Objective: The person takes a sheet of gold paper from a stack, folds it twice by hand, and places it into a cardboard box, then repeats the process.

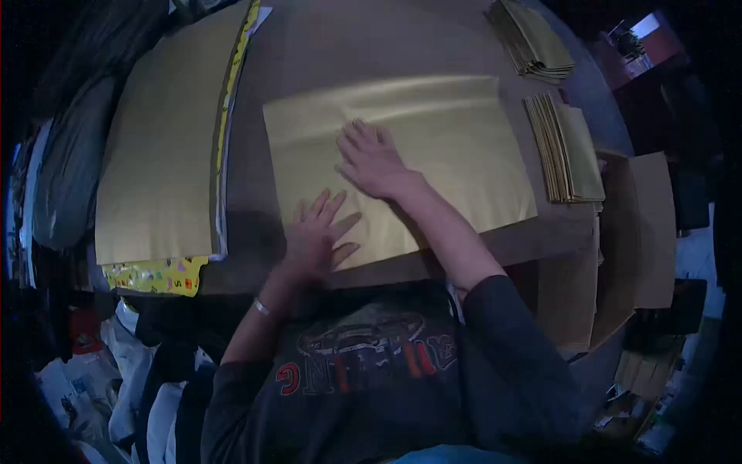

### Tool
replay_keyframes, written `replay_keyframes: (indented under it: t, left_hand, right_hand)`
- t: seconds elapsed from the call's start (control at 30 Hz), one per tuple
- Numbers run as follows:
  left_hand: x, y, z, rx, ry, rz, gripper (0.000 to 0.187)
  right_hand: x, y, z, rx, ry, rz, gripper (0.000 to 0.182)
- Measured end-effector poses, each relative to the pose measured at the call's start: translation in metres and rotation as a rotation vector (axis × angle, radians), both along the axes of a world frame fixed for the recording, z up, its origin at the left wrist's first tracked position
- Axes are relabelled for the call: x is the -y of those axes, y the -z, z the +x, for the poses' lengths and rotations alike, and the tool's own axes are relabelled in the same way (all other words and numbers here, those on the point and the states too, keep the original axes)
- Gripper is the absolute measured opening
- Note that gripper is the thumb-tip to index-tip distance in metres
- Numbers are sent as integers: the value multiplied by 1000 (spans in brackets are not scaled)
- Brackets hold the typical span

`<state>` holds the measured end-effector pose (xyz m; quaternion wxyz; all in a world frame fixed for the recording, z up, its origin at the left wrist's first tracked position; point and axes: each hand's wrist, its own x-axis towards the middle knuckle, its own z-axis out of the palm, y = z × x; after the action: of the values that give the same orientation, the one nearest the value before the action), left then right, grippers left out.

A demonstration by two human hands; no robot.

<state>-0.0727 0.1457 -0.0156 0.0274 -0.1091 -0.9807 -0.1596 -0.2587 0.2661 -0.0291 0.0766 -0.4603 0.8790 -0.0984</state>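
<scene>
A large sheet of gold paper (pixel 456 155) lies spread in front of me, its far part slightly wavy. My right hand (pixel 375 161) rests palm down near the middle of the sheet, fingers stretched out. Nearer to me, my left hand (pixel 317 236) is over the sheet's left front edge with its fingers spread. Neither hand holds anything. On the left lies a stack of large gold sheets (pixel 166 139), with yellow patterned paper (pixel 154 277) sticking out from under its front.
Folded gold paper bundles stand at the right: a far bundle (pixel 533 40) and a nearer bundle (pixel 564 147). An open cardboard box (pixel 568 290) sits beside the table's right edge. Bare brown table surface (pixel 348 39) shows beyond the sheet. Cloth (pixel 158 387) lies at lower left.
</scene>
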Motion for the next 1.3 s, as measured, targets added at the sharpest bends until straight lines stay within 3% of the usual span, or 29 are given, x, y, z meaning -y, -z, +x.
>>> replay_keyframes:
  t: [0.1,0.2,0.47,0.57,0.67,0.7,0.83,0.9,1.07,1.17,1.3]
  left_hand:
    - [2,6,-1,26,6,19,53]
    - [5,14,-1,-74,41,112,52]
    - [3,5,-5,-89,30,102,53]
    - [3,6,-5,4,-6,186,52]
    - [4,13,-4,-5,-14,331,52]
    - [5,7,-6,-30,7,175,50]
    - [5,12,-3,-2,-18,305,50]
    - [7,9,-3,13,0,125,52]
    - [8,8,-1,18,-15,112,54]
    - [8,-7,-4,258,8,26,46]
    - [9,-3,-2,70,7,1,43]
  right_hand:
    - [35,16,-23,-34,-121,-43,63]
    - [25,17,-72,-72,84,-21,66]
    - [-99,7,-202,-98,626,139,69]
    - [-127,14,-228,-98,744,178,70]
    - [-107,5,-221,-60,830,200,71]
    - [-97,3,-213,-36,871,198,71]
    - [-17,13,-163,-62,645,100,73]
    - [34,12,-131,-43,513,96,75]
    - [140,10,-64,-24,205,71,75]
    - [176,2,-37,11,85,51,74]
    - [192,4,-28,-4,-3,23,72]
